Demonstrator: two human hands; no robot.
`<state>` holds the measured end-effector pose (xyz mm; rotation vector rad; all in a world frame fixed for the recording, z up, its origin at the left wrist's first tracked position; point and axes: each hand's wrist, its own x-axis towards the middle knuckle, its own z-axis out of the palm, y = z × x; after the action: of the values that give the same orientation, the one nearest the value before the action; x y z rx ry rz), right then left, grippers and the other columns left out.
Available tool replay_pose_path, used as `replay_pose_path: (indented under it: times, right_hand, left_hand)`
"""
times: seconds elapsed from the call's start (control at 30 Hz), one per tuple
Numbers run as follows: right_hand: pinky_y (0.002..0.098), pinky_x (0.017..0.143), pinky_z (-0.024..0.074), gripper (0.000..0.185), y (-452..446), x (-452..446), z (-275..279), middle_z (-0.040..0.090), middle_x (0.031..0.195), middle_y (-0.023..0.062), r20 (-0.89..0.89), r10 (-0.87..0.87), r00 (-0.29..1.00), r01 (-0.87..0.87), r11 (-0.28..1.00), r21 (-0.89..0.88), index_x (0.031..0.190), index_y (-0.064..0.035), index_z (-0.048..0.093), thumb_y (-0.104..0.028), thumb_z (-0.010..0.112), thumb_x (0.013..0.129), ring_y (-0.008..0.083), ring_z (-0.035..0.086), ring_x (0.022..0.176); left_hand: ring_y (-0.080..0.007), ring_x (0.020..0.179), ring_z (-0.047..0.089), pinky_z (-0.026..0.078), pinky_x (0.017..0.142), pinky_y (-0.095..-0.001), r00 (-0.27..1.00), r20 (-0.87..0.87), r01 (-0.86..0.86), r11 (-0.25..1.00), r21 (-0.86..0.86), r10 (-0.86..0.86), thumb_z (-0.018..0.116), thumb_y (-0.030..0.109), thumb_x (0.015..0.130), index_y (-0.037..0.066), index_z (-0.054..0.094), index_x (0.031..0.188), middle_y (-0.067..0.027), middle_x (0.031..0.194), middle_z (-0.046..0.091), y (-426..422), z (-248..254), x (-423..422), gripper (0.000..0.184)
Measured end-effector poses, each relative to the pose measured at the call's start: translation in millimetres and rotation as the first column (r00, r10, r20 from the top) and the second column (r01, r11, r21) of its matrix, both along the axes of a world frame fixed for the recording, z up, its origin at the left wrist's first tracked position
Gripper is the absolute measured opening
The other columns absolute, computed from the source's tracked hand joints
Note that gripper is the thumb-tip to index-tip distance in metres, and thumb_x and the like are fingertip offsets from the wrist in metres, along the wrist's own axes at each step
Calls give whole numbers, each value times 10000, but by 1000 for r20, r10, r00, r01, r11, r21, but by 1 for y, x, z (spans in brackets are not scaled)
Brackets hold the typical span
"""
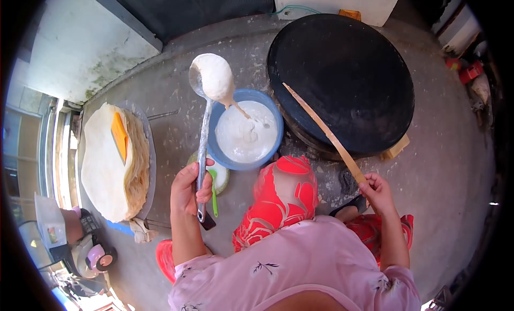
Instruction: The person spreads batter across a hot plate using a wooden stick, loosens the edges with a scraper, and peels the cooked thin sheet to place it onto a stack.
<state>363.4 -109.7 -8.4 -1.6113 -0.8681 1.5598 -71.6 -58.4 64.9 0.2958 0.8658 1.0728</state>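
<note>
My left hand [191,188] is closed round the handle of a metal ladle [203,134]. The ladle's bowl is heaped with thick white batter [217,79], and a strand of it trails down toward a blue basin [212,130] of the same batter. In my right hand [378,192] is the end of a long, thin wooden spatula [326,130]. Its tapered tip reaches over the left edge of a large round black griddle [348,80], whose surface is bare and dark; I cannot tell whether the tip touches it.
At the left lies a tall stack of thin pale flatbreads [104,161] with a yellow-orange item [119,134] on top. Near my left hand are a small container of white stuff [218,177] and a green-handled utensil [214,196]. A scooter [88,252] stands lower left.
</note>
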Motion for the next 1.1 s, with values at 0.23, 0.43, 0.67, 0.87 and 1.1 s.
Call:
replay_pose_path:
  times: [0.23,0.43,0.67,0.87,1.1]
  right_hand:
    - [184,582,406,132,1,4,-12,553,726,-9,33,40,999,-41,999,22,944,-27,511,-32,560,822,56,505,626]
    - [180,638,417,346,12,-2,-2,593,850,11,126,25,992,-40,992,117,1151,-33,500,-7,553,810,51,519,697]
    - [183,639,415,422,27,5,-8,604,937,30,382,-106,918,-21,949,314,1185,-97,526,7,566,778,73,525,715]
    - [232,584,417,445,53,3,11,569,824,71,606,-108,788,-166,911,378,1175,-127,531,-24,586,745,155,528,623]
    - [285,590,435,432,101,-16,4,546,772,93,636,-142,758,-267,823,502,1154,-150,542,-40,569,738,246,534,620]
  left_hand:
    - [-100,398,362,289,344,-212,998,-59,1,999,-45,-4,393,199,910,-52,468,1070,-116,620,496,8,0,9,307]
    - [-99,404,366,292,349,-206,990,-138,32,999,41,-26,415,217,901,-55,459,1095,-104,615,489,44,19,39,337]
    - [-123,447,420,332,376,-230,970,-244,52,985,166,-10,357,164,892,-6,456,1090,-94,667,504,107,9,105,279]
    - [-113,476,454,366,378,-225,975,-223,40,988,148,-6,365,131,892,28,463,1009,-72,654,505,151,-39,156,184]
    - [-128,469,469,390,379,-242,967,-251,-18,997,69,35,396,139,893,52,445,889,-75,648,513,167,-91,183,100]
